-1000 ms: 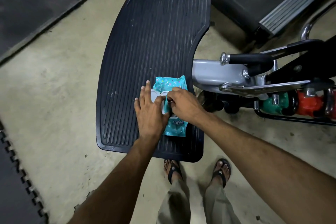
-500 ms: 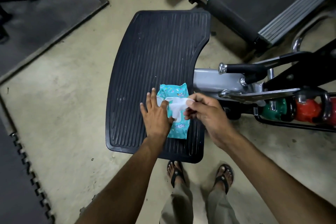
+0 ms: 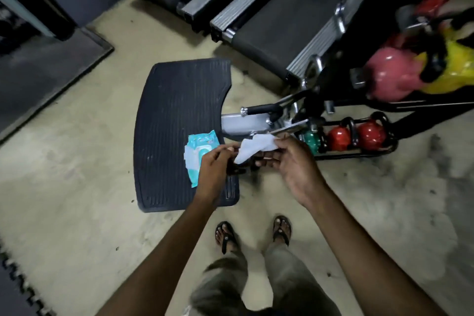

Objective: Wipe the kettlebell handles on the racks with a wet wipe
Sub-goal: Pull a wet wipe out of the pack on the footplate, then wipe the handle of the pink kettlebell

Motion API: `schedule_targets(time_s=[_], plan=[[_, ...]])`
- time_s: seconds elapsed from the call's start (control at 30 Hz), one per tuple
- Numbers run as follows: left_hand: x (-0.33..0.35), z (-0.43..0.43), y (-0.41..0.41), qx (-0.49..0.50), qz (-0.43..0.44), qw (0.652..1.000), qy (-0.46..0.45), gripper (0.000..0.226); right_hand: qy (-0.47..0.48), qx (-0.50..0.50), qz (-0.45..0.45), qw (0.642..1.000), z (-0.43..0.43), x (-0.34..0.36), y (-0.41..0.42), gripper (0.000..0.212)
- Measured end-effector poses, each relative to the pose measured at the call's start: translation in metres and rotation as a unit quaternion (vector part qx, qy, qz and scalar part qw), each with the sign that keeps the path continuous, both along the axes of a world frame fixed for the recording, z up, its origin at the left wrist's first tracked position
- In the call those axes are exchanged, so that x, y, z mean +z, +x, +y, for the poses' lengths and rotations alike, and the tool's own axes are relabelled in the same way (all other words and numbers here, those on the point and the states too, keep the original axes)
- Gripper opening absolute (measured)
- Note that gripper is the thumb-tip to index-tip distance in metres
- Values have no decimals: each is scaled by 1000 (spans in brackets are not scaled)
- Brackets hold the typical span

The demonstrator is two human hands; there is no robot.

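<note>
The right hand [image 3: 295, 164] pinches the upper end of a white wipe [image 3: 256, 147] between thumb and fingertips. The left hand [image 3: 215, 164], fingers curled, pinches the wipe's lower end, so the crumpled sheet hangs slack between the two hands, above the floor [image 3: 77, 174]. Both forearms reach in from the bottom of the view.

Just left of the left hand, and partly under it, lies a teal pack [image 3: 201, 151] with its white flap folded open. The pack rests on the near right part of a black ribbed mat [image 3: 174, 115], which spreads away from the hands to the left and beyond.

Just beyond the hands is a grey metal frame [image 3: 238, 123] with a black grip [image 3: 259, 109]. To the right of the right hand a low black rack [image 3: 359, 155] holds three small kettlebells in a row – a green one [image 3: 311, 138] nearest the hand, then two red ones [image 3: 338, 137]. Their black handles [image 3: 352, 128] stand upright, untouched by the wipe. Farther right and beyond, higher on the rack, sit a pink kettlebell [image 3: 392, 77] and a yellow one [image 3: 456, 69], both blurred.

Well beyond the hands, dark treadmills [image 3: 282, 20] with grey side rails lie side by side. Below the hands, near the person, two feet in black sandals [image 3: 225, 236] stand on the pale floor – loose grey trousers above them.
</note>
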State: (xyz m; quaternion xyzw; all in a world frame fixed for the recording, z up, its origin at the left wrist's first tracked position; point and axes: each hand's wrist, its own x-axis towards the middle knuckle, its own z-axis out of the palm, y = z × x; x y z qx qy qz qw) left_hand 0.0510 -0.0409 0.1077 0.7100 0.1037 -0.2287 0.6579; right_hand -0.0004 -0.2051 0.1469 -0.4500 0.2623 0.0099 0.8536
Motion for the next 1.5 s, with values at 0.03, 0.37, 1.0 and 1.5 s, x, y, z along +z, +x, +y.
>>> schedule_targets(time_s=[0.03,0.37,1.0,1.5], plan=[[18,-14,-8,0,7,1000,-30,25,-11,-10,5,1000,-9,5,-9,32],[79,-156,-70,-119,-55,989,-66,8,-619,-81,-36,780,-133,40,-96,20],[126,-362,-49,-126,-143,978,-85,22,-535,-36,-98,838,-359,75,-54,13],[70,-421,51,-329,-418,814,234,91,-707,242,-2,664,-458,86,179,21]])
